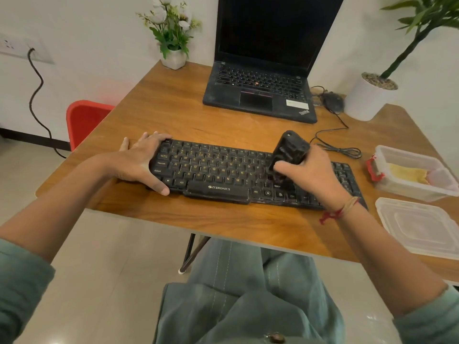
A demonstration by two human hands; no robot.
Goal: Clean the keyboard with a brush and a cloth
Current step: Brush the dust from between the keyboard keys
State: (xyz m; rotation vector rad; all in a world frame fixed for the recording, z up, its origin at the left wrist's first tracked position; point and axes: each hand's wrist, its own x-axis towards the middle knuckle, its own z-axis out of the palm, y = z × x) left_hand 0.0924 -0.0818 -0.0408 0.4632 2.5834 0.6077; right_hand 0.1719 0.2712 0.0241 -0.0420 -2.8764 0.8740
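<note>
A black keyboard (213,170) with yellow letters lies across the wooden table (188,117), dusty along its front edge. My left hand (141,160) clasps the keyboard's left end, fingers over the back edge and thumb on the front corner. My right hand (308,175) grips a black brush (289,150) by its thick handle. The bristles press down on the keys right of the middle. A yellow cloth (407,173) lies inside a clear plastic box (387,155) at the table's right side.
A black laptop (260,90) stands open behind the keyboard, with a mouse (332,101) and its cable to the right. The box's lid (422,227) lies at the front right. Potted plants stand in both back corners. A red chair (84,120) is left of the table.
</note>
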